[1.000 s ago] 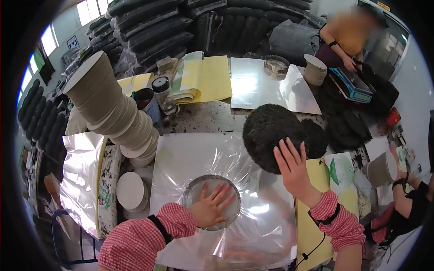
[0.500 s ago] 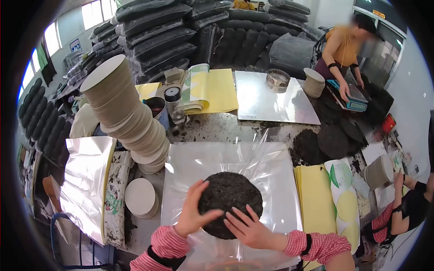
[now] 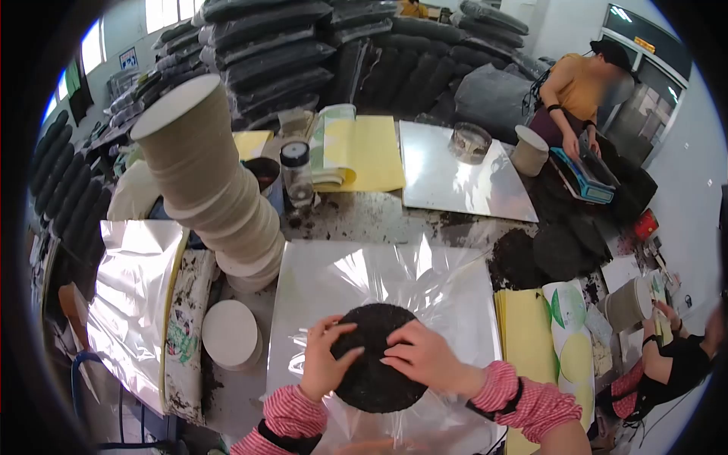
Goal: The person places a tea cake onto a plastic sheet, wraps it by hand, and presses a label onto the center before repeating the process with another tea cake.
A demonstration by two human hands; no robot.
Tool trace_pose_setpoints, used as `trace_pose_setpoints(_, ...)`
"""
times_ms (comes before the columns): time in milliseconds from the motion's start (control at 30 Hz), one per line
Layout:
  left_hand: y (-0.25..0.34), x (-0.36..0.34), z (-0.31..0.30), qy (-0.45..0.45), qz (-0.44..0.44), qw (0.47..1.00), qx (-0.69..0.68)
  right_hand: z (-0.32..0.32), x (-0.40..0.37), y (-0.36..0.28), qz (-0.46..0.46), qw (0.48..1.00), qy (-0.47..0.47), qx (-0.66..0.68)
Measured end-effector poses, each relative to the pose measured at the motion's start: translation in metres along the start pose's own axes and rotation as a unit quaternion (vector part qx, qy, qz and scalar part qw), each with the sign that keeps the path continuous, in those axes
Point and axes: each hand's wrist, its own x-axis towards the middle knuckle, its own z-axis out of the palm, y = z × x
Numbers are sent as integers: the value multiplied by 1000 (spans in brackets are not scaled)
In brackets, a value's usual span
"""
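Observation:
A flat, round black cake (image 3: 377, 394) with a rough surface lies on clear, shiny plastic film (image 3: 455, 303) over a pale board. My left hand (image 3: 327, 362) is at the cake's left side, thumb and fingers apart, fingertips touching its surface. Over the right part of the cake, my right hand (image 3: 431, 356) has its fingers bent and drawn together near the middle. Whatever may be between those fingertips is too small to make out. Both hands cover part of the cake.
A tall, leaning stack of pale discs (image 3: 220, 163) and a short disc pile (image 3: 230, 334) stand left. More black cakes (image 3: 561, 249) lie right, near yellow sheets (image 3: 523, 326). A jar (image 3: 297, 174) and metal ring (image 3: 470, 142) stand behind. Two co-workers are at right.
My right hand has drawn its spread fingers together and bent them over the cake. My left hand has shifted slightly, its fingers now curling inward. The view has tilted a little.

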Motion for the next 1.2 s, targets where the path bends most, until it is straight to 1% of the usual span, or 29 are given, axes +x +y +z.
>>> trace_pose_setpoints(33, -1, 2, 0, 12, -5, 1000, -20, -7, -8, 7, -70, 984, 128, 106)
trace_pose_setpoints(67, 2, 4, 3, 12, 6, 1000, 13, -5, -15, 12, -69, 987, 89, 117)
trace_pose_setpoints(100, 7, 7, 8, 10, 20, 999, 47, 0, -19, 12, -53, 987, 86, 125)
trace_pose_setpoints(133, 14, 10, 12, 1, 21, 992, 121, 7, -18, 9, -32, 992, 65, 105)
trace_pose_setpoints(167, 14, 14, 21, -8, 16, 993, 119, 13, -15, 6, -17, 995, 42, 84)
trace_pose_setpoints(200, 11, 18, 29, -8, 27, 979, 203, 17, -10, 1, 15, 996, 29, 83)
trace_pose_setpoints(233, 11, 21, 33, -7, 40, 957, 288, 18, -8, -2, 17, 996, 29, 88)
trace_pose_setpoints(300, 18, 24, 24, -39, 56, 939, 336, 19, -5, -4, 61, 994, 24, 82)
trace_pose_setpoints(367, 40, 26, -1, -53, 212, 924, 312, 19, -5, -2, 54, 995, 34, 82)
trace_pose_setpoints(400, 35, 32, -12, -131, 248, 912, 299, 17, -2, -4, 61, 997, 26, 46)
trace_pose_setpoints(433, 31, 35, -9, -144, 245, 912, 295, 19, 0, -8, 71, 997, 15, 13)
trace_pose_setpoints(467, 25, 37, -3, -259, 219, 891, 303, 25, 2, -9, 65, 997, 20, -25)
trace_pose_setpoints(500, 21, 41, -2, -364, 192, 857, 310, 27, 5, -8, 64, 998, 17, -21)
trace_pose_setpoints(533, 24, 45, 3, -371, 202, 839, 344, 29, 7, -9, 90, 996, -24, -12)
trace_pose_setpoints(567, 24, 47, 9, -377, 201, 837, 342, 31, 7, -10, 119, 991, -66, -2)
trace_pose_setpoints(633, 22, 54, 21, -429, 162, 790, 406, 47, 7, -5, 139, 987, -84, 6)
trace_pose_setpoints(700, 18, 51, 28, -414, 160, 793, 417, 72, 5, 2, 129, 990, -33, -36)
trace_pose_setpoints(767, 19, 38, 19, -401, 163, 788, 439, 77, 4, -5, 143, 989, -14, -48)
trace_pose_setpoints(800, 22, 27, 6, -309, 252, 838, 372, 78, 6, -6, 162, 985, 3, -58)
trace_pose_setpoints(833, 27, 17, -4, -220, 340, 867, 290, 73, 7, -7, 179, 982, 24, -53)
trace_pose_setpoints(900, 49, -8, -27, -313, 339, 858, 227, 62, 5, -14, 154, 987, -7, -47)
trace_pose_setpoints(933, 44, -19, -24, -313, 339, 858, 227, 76, 8, -12, 171, 982, 20, -72)
trace_pose_setpoints(967, 35, -27, -17, -315, 328, 851, 262, 70, 5, -12, 161, 984, 18, -77)
trace_pose_setpoints(1033, 30, -27, -13, -305, 315, 847, 301, 47, -1, -6, 96, 992, -82, -23)
trace_pose_setpoints(1067, 32, -24, -11, -314, 295, 845, 317, 31, -11, -4, 55, 997, -48, 24)
trace_pose_setpoints(1100, 33, -26, -7, -326, 270, 844, 329, 20, -17, -5, 54, 996, -59, 28)
trace_pose_setpoints(1133, 30, -25, 0, -308, 277, 850, 326, 11, -22, -5, 54, 990, -133, -3)
trace_pose_setpoints(1167, 27, -23, 8, -326, 246, 849, 334, 9, -28, -8, 56, 977, -203, -32)
trace_pose_setpoints(1200, 22, -25, 14, -340, 237, 845, 338, 22, -24, -9, 51, 986, -157, -38)
